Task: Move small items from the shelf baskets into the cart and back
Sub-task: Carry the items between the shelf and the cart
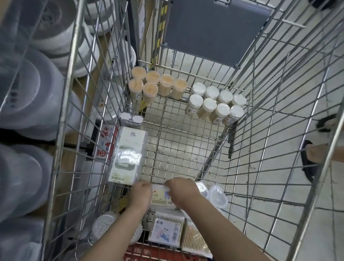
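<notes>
2 hands on 1 item | left hand (140, 193) + right hand (179, 189) both pinching small white box (160, 197) at near end of cart (273, 124) floor | tip: lift straight up w/ even grip, clear swab packs (167, 227) just nearer, avoid snagging wire

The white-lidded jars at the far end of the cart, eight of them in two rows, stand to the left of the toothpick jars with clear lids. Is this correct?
Not quite. In the head view the eight white-lidded jars stand in two rows at the far end of the cart, but to the right of the clear-lidded toothpick jars, not the left.
</notes>
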`<state>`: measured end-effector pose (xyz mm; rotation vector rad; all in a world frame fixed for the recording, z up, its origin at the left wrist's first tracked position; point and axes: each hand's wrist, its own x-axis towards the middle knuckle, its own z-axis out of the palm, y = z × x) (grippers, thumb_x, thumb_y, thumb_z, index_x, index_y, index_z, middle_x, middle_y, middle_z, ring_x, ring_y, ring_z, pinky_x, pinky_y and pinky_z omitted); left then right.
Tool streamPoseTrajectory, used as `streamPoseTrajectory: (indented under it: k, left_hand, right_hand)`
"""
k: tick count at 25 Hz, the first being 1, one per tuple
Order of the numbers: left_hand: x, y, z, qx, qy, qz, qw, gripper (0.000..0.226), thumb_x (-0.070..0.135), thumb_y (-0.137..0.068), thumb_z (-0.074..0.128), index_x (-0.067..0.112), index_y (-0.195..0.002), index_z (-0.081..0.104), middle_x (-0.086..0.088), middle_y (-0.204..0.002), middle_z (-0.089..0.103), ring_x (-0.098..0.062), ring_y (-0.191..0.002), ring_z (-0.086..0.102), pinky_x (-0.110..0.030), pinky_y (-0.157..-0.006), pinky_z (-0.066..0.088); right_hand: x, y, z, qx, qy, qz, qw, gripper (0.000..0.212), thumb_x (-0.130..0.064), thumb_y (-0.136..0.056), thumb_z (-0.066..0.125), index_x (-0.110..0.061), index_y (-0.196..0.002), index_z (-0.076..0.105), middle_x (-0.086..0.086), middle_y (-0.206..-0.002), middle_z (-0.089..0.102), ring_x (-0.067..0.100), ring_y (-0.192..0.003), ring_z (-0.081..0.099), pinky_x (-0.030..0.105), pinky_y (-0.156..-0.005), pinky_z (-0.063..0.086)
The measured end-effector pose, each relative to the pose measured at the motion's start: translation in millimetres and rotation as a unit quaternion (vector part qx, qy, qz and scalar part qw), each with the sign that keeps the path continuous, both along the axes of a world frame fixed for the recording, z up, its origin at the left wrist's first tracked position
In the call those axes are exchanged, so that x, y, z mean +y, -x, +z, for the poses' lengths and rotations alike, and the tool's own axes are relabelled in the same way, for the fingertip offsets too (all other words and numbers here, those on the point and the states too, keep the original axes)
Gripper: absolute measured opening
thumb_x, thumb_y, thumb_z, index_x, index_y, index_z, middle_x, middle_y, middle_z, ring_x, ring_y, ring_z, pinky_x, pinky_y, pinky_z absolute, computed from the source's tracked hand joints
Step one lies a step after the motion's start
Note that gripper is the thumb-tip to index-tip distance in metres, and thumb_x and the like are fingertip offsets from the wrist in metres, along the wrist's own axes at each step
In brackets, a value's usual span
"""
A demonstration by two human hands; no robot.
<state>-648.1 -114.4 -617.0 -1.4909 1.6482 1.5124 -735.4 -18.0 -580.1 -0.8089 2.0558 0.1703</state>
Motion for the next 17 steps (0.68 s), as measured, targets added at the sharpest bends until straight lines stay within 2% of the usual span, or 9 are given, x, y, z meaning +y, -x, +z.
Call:
streamPoseTrajectory:
  k: [1,3,6,8,12,15,17]
  left_hand:
    - [0.3,-0.5,0.6,0.007,-0.002,-0.002,1.000,0.022,0.010,-0.094,0.043,0.011,-0.084,0.062,-0.014,-0.084,0.067,-0.034,-0.080,0.067,-0.045,-0.073,0.055]
    - [0.1,-1.4,4.1,0.020,-0.012,-0.014,1.000,0.020,0.005,-0.094,0.045,0.016,-0.096,0.062,-0.009,-0.090,0.066,-0.026,-0.078,0.066,-0.042,-0.075,0.055]
    - [-1.0,-5.0,2.9,0.037,-0.028,-0.062,0.997,0.030,-0.002,-0.092,0.050,0.007,-0.117,0.062,-0.007,-0.112,0.066,-0.019,-0.092,0.065,-0.032,-0.077,0.057]
    - [0.1,-7.8,2.1,0.042,-0.036,-0.076,0.996,0.036,-0.005,-0.089,0.054,0.006,-0.123,0.058,-0.007,-0.119,0.064,-0.021,-0.103,0.062,-0.037,-0.085,0.055]
    - [-1.3,-10.7,5.4,0.023,-0.035,-0.063,0.997,0.046,-0.007,-0.088,0.054,0.003,-0.132,0.049,-0.013,-0.129,0.058,-0.025,-0.113,0.057,-0.044,-0.096,0.049]
    - [-6.5,-11.2,21.2,0.015,-0.017,-0.094,0.995,0.045,-0.003,-0.090,0.052,0.003,-0.135,0.046,-0.013,-0.134,0.054,-0.025,-0.119,0.053,-0.033,-0.097,0.045]
    - [-10.7,-11.9,41.9,0.029,0.005,-0.137,0.990,0.040,0.003,-0.094,0.050,0.004,-0.134,0.048,-0.010,-0.132,0.055,-0.017,-0.106,0.057,-0.018,-0.081,0.046]
  right_hand:
    - [0.5,-1.2,-0.9,0.007,-0.007,0.014,1.000,0.027,-0.014,-0.095,0.050,-0.013,-0.121,0.056,0.010,-0.120,0.062,0.028,-0.112,0.057,0.035,-0.092,0.039]
    - [0.9,-1.3,-0.7,0.014,-0.020,0.037,0.999,0.026,-0.013,-0.095,0.049,-0.013,-0.120,0.054,0.009,-0.120,0.062,0.028,-0.112,0.057,0.035,-0.094,0.037]
    - [-0.5,-0.1,0.7,0.014,-0.043,0.061,0.997,0.032,-0.008,-0.091,0.049,-0.013,-0.123,0.052,0.009,-0.122,0.061,0.027,-0.115,0.055,0.038,-0.100,0.033]
    - [-1.8,0.0,0.6,0.010,-0.058,0.070,0.996,0.033,-0.008,-0.090,0.049,-0.012,-0.123,0.052,0.010,-0.122,0.060,0.027,-0.117,0.054,0.040,-0.103,0.030]
    - [-1.5,-2.3,3.8,0.029,-0.051,0.070,0.996,0.029,-0.013,-0.092,0.049,-0.010,-0.120,0.054,0.011,-0.122,0.060,0.027,-0.118,0.052,0.041,-0.107,0.027]
    - [1.9,-2.7,17.9,0.059,-0.011,0.052,0.997,0.030,-0.011,-0.091,0.046,-0.008,-0.120,0.053,0.012,-0.121,0.059,0.029,-0.116,0.051,0.040,-0.106,0.027]
    - [4.9,-1.6,37.4,0.079,0.028,0.023,0.996,0.032,-0.009,-0.091,0.044,-0.008,-0.122,0.052,0.011,-0.121,0.058,0.028,-0.115,0.050,0.039,-0.106,0.027]
